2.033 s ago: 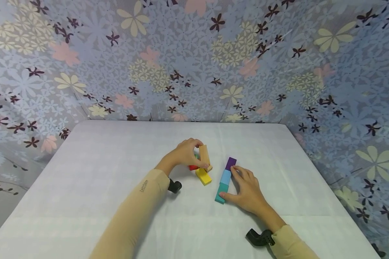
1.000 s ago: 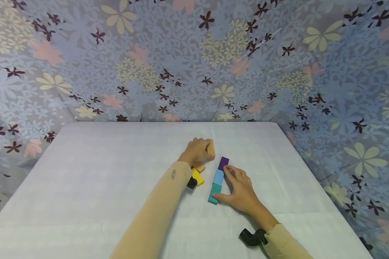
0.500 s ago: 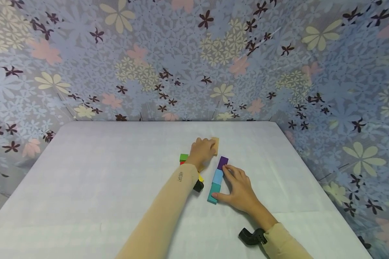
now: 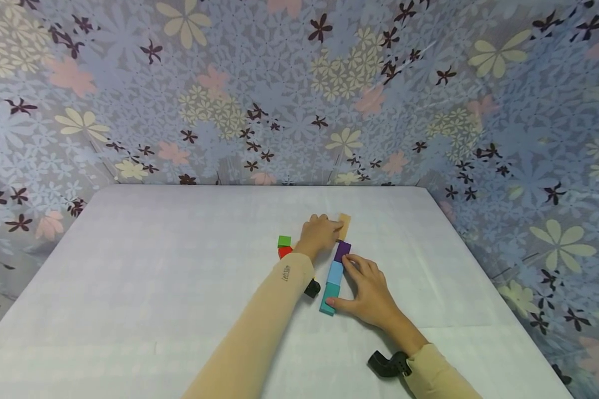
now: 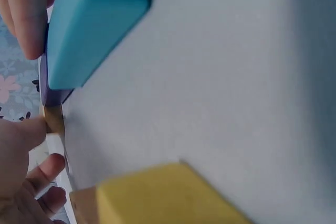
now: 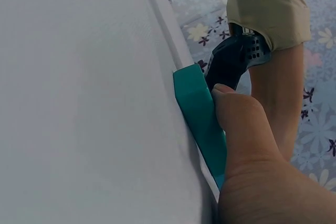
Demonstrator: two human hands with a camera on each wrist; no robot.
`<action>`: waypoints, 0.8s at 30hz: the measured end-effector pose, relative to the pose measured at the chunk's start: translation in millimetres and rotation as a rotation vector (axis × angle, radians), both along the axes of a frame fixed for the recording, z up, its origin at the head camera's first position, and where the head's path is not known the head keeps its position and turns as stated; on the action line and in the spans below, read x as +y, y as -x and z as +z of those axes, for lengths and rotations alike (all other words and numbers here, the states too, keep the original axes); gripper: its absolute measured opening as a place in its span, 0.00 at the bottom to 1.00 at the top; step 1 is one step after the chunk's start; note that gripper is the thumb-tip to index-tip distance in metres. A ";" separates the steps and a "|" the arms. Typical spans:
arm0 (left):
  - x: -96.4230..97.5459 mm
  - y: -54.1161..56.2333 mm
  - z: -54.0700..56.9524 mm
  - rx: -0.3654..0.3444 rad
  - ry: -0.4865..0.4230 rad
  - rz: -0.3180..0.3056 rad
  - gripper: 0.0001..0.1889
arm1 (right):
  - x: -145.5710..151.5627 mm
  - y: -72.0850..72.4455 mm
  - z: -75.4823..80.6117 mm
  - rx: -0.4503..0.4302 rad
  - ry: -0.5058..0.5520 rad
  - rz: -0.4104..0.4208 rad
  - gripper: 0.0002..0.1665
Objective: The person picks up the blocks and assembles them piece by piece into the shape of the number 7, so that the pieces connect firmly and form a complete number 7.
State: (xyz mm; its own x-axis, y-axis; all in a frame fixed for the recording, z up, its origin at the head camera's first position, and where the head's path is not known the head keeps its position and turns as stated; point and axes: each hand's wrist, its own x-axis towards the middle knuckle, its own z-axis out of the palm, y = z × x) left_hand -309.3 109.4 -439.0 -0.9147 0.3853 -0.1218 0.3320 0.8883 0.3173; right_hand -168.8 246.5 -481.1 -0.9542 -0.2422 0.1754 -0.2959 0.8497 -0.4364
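Observation:
In the head view a tan wooden block [image 4: 345,226] lies at the far end of a row, beyond a purple block [image 4: 343,252], a light blue block [image 4: 335,273] and a teal block [image 4: 329,300]. My left hand [image 4: 320,234] touches the tan block's left side with one extended digit. The left wrist view shows that digit against the tan block [image 5: 52,118], with its other visible fingers bent and apart from it. My right hand [image 4: 371,291] is spread along the row's right side, fingertips at the purple block and thumb [image 6: 239,114] against the teal block [image 6: 202,119].
Left of my left hand sit a green block [image 4: 284,241] and a red block [image 4: 285,252]. Under the left forearm are a yellow block [image 5: 157,198] and another tan block [image 5: 84,204]. A white cloth covers the table [image 4: 179,266], with a flowered curtain [image 4: 229,111] behind.
My left hand has carried the tan block rightward from the pile to the row's far end, and its grip has loosened to a touch. My right hand stays beside the row.

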 end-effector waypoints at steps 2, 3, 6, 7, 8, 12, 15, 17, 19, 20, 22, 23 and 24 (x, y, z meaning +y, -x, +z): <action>1.3 -0.5 -0.8 -0.016 0.003 0.002 0.22 | -0.3 -0.2 -0.4 0.000 0.001 0.002 0.64; 1.6 -1.0 -1.0 -0.014 0.002 0.007 0.22 | -0.4 -0.3 -0.7 0.001 0.000 0.003 0.64; 0.9 -4.0 0.2 -0.005 -0.006 0.017 0.21 | -0.5 -0.1 -1.5 0.013 -0.002 0.009 0.64; 0.4 -5.0 0.6 -0.011 -0.018 0.019 0.21 | -0.4 0.0 -1.6 0.017 -0.003 0.011 0.64; -0.1 -6.1 1.1 -0.009 -0.028 0.020 0.21 | -0.3 0.1 -1.8 0.022 -0.004 0.012 0.64; -2.1 -9.3 1.6 -0.025 -0.058 0.021 0.21 | 0.0 0.1 -1.9 0.026 0.001 0.017 0.63; -2.5 -9.7 0.5 -0.028 -0.068 0.018 0.20 | -0.2 -0.2 -1.6 0.023 0.007 0.020 0.64; -2.1 -9.5 -0.5 -0.024 -0.071 0.013 0.20 | -0.3 -0.2 -1.5 0.022 0.010 0.021 0.64; -2.0 -9.1 -0.9 -0.020 -0.076 0.007 0.19 | -0.2 0.0 -1.6 0.024 0.010 0.021 0.64; -2.0 -9.1 -0.8 -0.020 -0.078 0.004 0.19 | -0.1 0.1 -1.5 0.026 0.011 0.021 0.64; -1.9 -9.2 -0.8 -0.020 -0.078 0.001 0.19 | 0.1 0.4 -1.7 0.030 0.008 0.019 0.64; -2.1 -9.4 -0.5 -0.020 -0.077 0.001 0.19 | 0.3 0.5 -1.7 0.033 0.006 0.017 0.64; -2.2 -9.5 -0.4 -0.022 -0.078 0.002 0.19 | 0.4 0.7 -1.7 0.034 0.005 0.016 0.64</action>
State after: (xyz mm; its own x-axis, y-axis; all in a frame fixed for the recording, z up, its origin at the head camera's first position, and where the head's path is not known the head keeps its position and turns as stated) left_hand -299.8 107.2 -439.4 -0.9128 0.3930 -0.1113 0.3229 0.8612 0.3924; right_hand -169.5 246.9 -482.8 -0.9436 -0.2566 0.2094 -0.3245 0.8424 -0.4302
